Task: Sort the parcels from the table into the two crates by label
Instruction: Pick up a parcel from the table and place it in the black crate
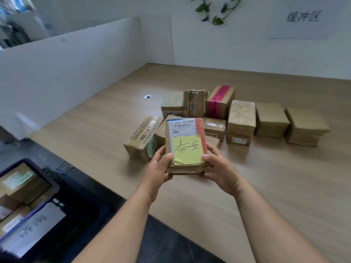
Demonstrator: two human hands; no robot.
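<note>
Currently parcel [185,147] gripped between both hands: left hand [158,166], right hand [218,167], above table [266,186].

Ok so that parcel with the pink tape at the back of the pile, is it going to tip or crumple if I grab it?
The pink-taped parcel looks like stiff cardboard with square edges, so it probably won't crumple. It stands tall and narrow, so a push near its top might tip it. Neighbouring boxes crowd its left side, so lifting is likely easier than sliding.
</note>
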